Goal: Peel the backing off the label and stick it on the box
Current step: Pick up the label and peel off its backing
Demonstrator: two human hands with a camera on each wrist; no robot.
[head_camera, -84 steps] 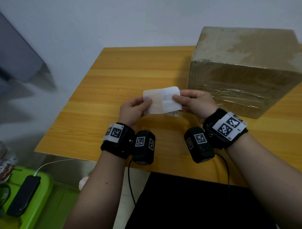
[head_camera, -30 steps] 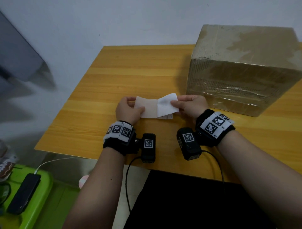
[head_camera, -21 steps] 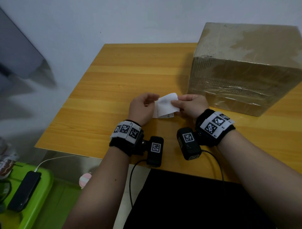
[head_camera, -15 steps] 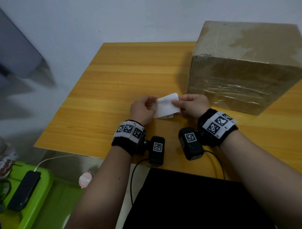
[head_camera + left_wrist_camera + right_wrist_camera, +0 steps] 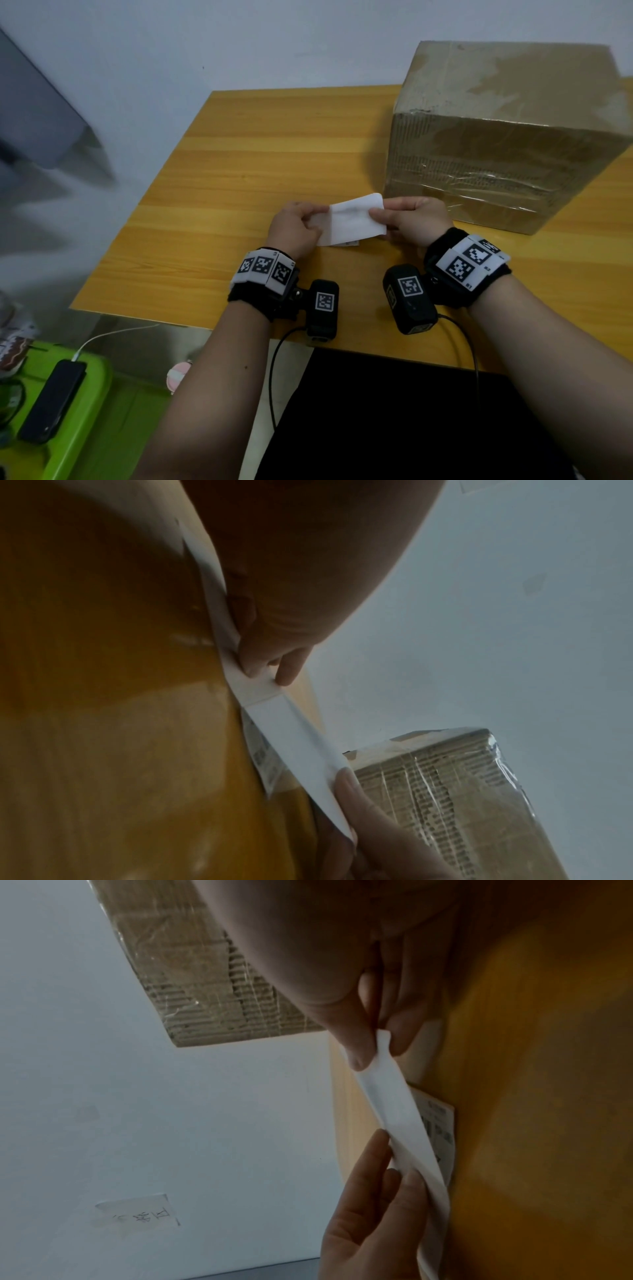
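Observation:
A white label [image 5: 356,222] hangs just above the wooden table [image 5: 257,164], printed side down, held between both hands. My left hand [image 5: 310,219] pinches the glossy backing [image 5: 253,693] at the label's left end. My right hand [image 5: 385,216] pinches the right end between thumb and fingers [image 5: 356,1047]. The backing is partly peeled from the white sheet [image 5: 298,750], and a printed corner [image 5: 435,1123] shows underneath. The taped cardboard box [image 5: 496,137] stands just beyond the right hand, at the back right of the table.
The table's near edge [image 5: 171,320] runs below my wrists. Down at the left, a green bin [image 5: 85,428] holds a black phone [image 5: 51,401] on a white cable. A pale wall [image 5: 205,41] stands behind the table.
My left hand has slid right along the sheet toward the right hand, and now covers most of the exposed backing. The right hand has kept its pinch and hardly moved.

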